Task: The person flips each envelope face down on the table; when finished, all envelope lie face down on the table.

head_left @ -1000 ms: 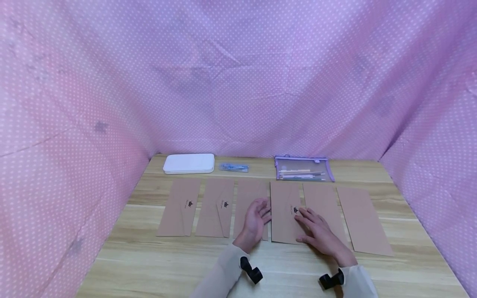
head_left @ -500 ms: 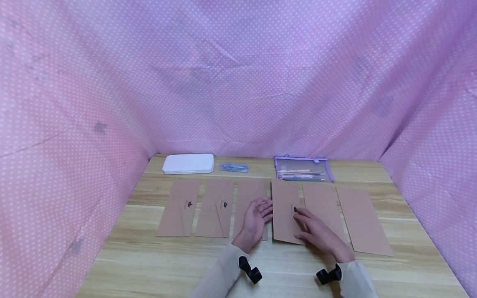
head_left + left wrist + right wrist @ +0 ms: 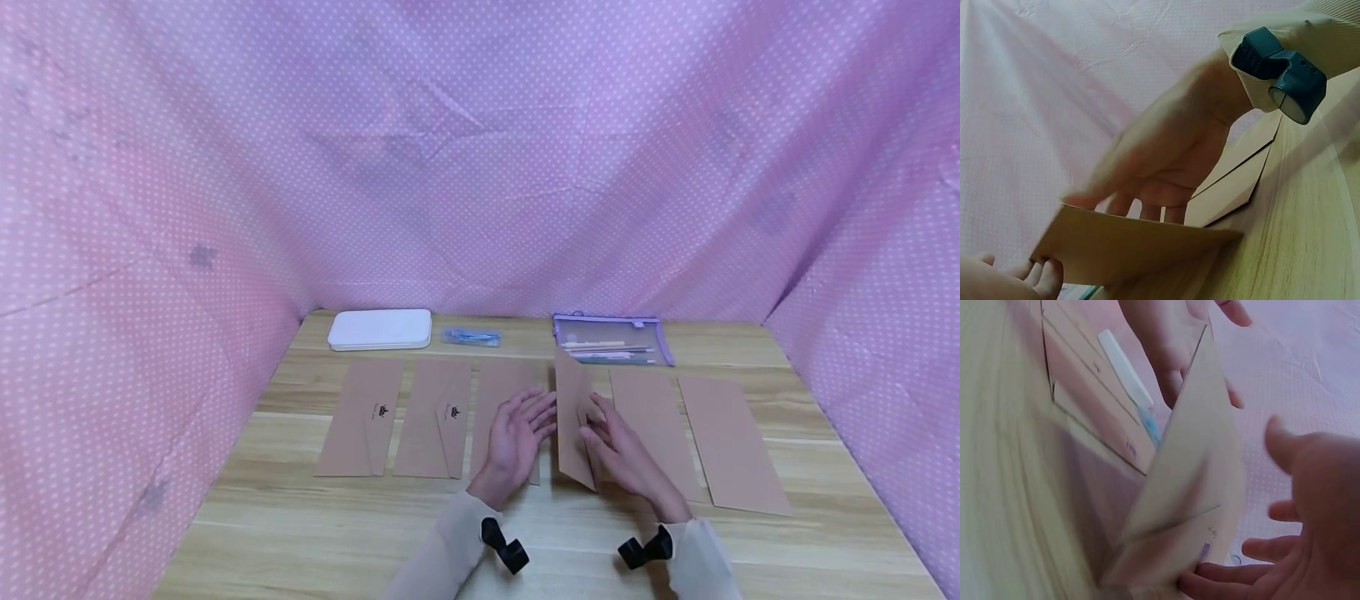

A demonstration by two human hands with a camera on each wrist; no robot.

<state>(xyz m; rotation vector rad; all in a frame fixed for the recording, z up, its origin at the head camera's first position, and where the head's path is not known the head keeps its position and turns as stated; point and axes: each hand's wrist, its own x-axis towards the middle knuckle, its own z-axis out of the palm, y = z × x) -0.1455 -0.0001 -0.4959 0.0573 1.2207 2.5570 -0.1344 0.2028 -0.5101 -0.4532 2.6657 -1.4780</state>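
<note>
A brown kraft envelope (image 3: 572, 425) with a crown print stands tilted up from the table, its left side raised. My left hand (image 3: 513, 442) is palm up, its fingertips at the raised left edge. On the other side my right hand (image 3: 630, 454) has its fingers near the printed flap. In the right wrist view, the lower fingertips (image 3: 1200, 581) meet the flap side of the envelope, while the thumb stays apart from it. The left wrist view shows the left fingers (image 3: 1047, 279) against a corner of the envelope. Another envelope (image 3: 498, 383) is partly hidden behind my left hand.
Two flap-up envelopes, left (image 3: 347, 433) and right (image 3: 427, 433), lie at the left. Two plain ones, near (image 3: 645, 392) and far (image 3: 727, 442), lie at the right. Behind are a white case (image 3: 378, 330), a blue packet (image 3: 471, 337) and a purple-edged pouch (image 3: 662, 343) holding pencils.
The envelope between my hands was flat and has tipped up, its left edge rising and swinging right. My right hand has moved left and turned; the left fingers have shifted slightly right.
</note>
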